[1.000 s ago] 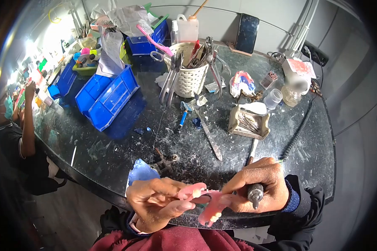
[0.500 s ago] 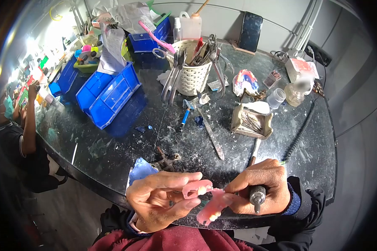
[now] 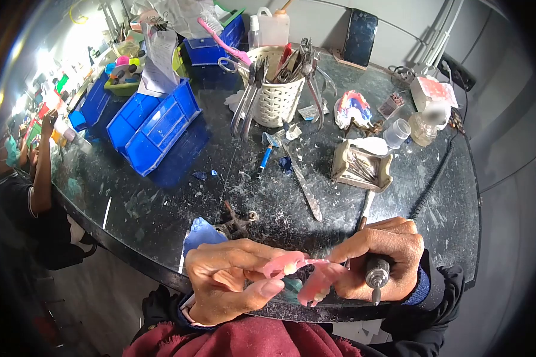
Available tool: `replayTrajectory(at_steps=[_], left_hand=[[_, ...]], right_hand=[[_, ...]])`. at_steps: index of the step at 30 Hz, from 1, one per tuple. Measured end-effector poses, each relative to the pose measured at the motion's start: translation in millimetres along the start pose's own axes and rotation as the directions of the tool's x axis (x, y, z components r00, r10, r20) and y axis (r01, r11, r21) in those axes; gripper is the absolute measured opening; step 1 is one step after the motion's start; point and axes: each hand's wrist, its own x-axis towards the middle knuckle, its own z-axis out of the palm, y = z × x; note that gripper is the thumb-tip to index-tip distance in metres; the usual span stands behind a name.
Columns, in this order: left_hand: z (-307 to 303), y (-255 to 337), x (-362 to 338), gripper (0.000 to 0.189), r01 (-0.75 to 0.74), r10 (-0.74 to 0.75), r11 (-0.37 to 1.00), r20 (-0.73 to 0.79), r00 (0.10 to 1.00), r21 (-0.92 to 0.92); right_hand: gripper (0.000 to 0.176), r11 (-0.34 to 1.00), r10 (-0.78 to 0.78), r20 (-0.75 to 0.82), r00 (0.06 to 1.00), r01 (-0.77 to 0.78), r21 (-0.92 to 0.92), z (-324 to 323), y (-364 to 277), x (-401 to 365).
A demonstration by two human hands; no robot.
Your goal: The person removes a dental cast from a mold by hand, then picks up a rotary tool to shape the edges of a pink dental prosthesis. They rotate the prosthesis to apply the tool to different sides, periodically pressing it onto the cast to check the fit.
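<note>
A pink denture piece [image 3: 323,282] with a few pale teeth spans the gap between my two hands, near the table's front edge. My left hand [image 3: 232,279] pinches its left end between thumb and fingers. The right end is touched by the thumb and forefinger of my right hand [image 3: 380,259], which is also wrapped round a metal rotary handpiece [image 3: 377,275], its tip pointing down. Just behind my left hand lie a blue piece [image 3: 201,233] and a dark metal object [image 3: 239,219].
Behind the hands stand a white basket of pliers [image 3: 275,104], a wooden tray of burs [image 3: 363,169], a blue bin [image 3: 155,128] and a dental model [image 3: 352,110]. A metal file [image 3: 307,193] lies mid-table. A co-worker [image 3: 39,172] sits at the far left.
The denture piece has tilted, its teeth now showing less. My right hand and the handpiece have shifted slightly right; the view has moved a little.
</note>
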Motion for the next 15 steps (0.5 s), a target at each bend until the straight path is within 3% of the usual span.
replayTrajectory(at_steps=[6, 10, 13, 15], left_hand=[[0.2, -0.7, -0.6, 0.016, 0.019, -0.018, 0.996, 0.015, 1.000, -0.092], [-5.1, -4.5, -0.2, 0.012, 0.048, -0.039, 0.989, 0.065, 0.997, -0.142], [3.5, 0.9, 4.9, 0.010, 0.216, -0.192, 0.912, 0.105, 0.976, -0.348], [-0.5, -0.4, 5.5, 0.010, 0.346, -0.289, 0.865, 0.204, 0.935, -0.364]], right_hand=[[0.020, 0.998, 0.027, 0.029, 0.999, -0.028, 0.055, -2.4, -0.5, -0.5], [0.021, 0.996, -0.079, -0.012, 0.997, 0.079, 0.030, 0.0, 6.7, 2.0], [0.028, 0.989, -0.126, 0.004, 0.992, 0.126, -0.078, -2.6, 11.9, 3.7], [0.031, 0.979, -0.131, 0.037, 0.991, 0.135, -0.151, -6.0, 10.4, 4.7]])
